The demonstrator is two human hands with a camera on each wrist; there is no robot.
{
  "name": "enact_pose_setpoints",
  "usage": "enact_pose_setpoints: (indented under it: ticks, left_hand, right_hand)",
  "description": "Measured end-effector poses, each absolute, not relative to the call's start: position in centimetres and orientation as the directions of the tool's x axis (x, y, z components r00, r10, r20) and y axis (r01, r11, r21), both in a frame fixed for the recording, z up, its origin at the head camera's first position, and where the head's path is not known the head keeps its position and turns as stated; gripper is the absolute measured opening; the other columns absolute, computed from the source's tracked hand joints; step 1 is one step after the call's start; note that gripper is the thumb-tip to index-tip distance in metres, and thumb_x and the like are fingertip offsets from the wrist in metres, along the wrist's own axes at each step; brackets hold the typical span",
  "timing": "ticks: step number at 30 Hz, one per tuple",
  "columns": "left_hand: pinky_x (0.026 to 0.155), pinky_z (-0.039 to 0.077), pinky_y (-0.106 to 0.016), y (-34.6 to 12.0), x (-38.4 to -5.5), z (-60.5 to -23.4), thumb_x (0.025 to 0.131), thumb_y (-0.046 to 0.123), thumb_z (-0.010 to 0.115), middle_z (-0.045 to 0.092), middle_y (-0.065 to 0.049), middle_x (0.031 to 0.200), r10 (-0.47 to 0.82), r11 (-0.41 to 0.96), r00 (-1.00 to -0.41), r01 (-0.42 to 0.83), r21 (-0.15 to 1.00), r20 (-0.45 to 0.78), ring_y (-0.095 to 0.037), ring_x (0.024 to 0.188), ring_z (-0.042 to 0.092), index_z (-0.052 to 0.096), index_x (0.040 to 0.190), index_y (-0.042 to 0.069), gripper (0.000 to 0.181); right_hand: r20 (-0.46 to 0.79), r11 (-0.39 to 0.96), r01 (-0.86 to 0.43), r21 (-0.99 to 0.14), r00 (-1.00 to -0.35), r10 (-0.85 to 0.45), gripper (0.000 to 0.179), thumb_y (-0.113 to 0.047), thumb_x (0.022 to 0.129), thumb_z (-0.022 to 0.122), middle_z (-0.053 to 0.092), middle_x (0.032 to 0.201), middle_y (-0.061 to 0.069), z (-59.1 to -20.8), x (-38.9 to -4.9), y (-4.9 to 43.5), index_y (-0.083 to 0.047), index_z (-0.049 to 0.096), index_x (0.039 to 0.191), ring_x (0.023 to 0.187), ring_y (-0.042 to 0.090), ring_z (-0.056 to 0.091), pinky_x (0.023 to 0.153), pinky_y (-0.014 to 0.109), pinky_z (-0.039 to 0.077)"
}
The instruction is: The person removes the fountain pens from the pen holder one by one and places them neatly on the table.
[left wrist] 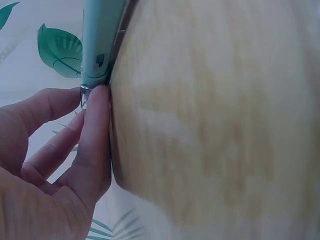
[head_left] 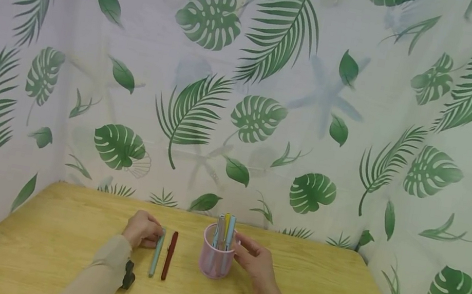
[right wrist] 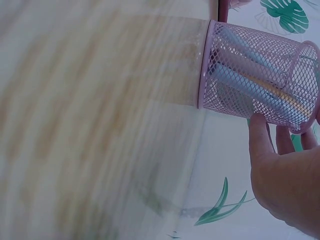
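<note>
A pale green pen (head_left: 157,256) lies lengthwise on the table, its far end pinched between the thumb and fingertips of my left hand (head_left: 141,230). In the left wrist view, that grip sits at the end of the pen (left wrist: 102,40). Just to its right lies a dark red pen (head_left: 169,256). A pink mesh pen holder (head_left: 214,267) stands upright with several pens (head_left: 224,231) in it. My right hand (head_left: 258,269) is at the holder's right side, its fingers only slightly bent, and the thumb (right wrist: 258,132) touches the mesh in the right wrist view.
All of this is on a wood-grain table (head_left: 77,224). A white cloth with green leaf prints (head_left: 258,182) hangs behind the table and along both sides. Dark straps (head_left: 128,275) are on the wrists.
</note>
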State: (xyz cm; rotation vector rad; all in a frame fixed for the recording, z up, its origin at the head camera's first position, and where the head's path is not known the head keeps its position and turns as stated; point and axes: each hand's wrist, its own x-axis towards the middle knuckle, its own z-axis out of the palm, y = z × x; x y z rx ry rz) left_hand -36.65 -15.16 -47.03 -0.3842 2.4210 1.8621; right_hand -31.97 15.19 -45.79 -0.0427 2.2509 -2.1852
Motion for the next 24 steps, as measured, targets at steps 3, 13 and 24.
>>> enact_pose_setpoints:
  ticks: [3, 13, 24]
  left_hand:
    - [0.055, 0.059, -0.032, -15.07, -36.49, -46.94, 0.080, -0.007, 0.068, 0.064, -0.010, 0.074, -0.152, 0.247, -0.967, -0.238, 0.939, -0.205, -0.016, 0.062, 0.059, 0.068, 0.100, -0.008, 0.020]
    - [0.053, 0.057, -0.030, -15.13, -36.59, -46.93, 0.082, -0.007, 0.069, 0.065, -0.010, 0.074, -0.141, 0.263, -0.969, -0.234, 0.936, -0.203, -0.015, 0.062, 0.058, 0.070, 0.100, -0.008, 0.018]
    - [0.052, 0.057, -0.029, -15.31, -36.65, -47.11, 0.084, -0.007, 0.067, 0.064, -0.008, 0.073, -0.137, 0.271, -0.969, -0.235, 0.933, -0.205, -0.015, 0.060, 0.057, 0.069, 0.100, -0.008, 0.015]
  right_hand:
    - [0.014, 0.037, -0.014, -0.999, -1.000, -0.019, 0.044, -0.018, 0.093, 0.069, 0.053, 0.142, 0.019, -45.81, -31.89, 15.16, -0.002, 0.059, 0.132, 0.124, 0.033, 0.058, 0.098, 0.040, 0.051]
    - [0.017, 0.040, -0.018, -0.999, -1.000, -0.013, 0.043, -0.018, 0.093, 0.069, 0.054, 0.141, 0.019, -45.74, -31.85, 15.13, -0.003, 0.060, 0.132, 0.123, 0.031, 0.059, 0.098, 0.040, 0.051]
    - [0.029, 0.027, -0.030, -0.999, -0.999, -0.022, 0.044, -0.018, 0.092, 0.070, 0.054, 0.141, 0.019, -45.87, -32.02, 15.17, -0.002, 0.060, 0.131, 0.122, 0.030, 0.060, 0.101, 0.043, 0.049]
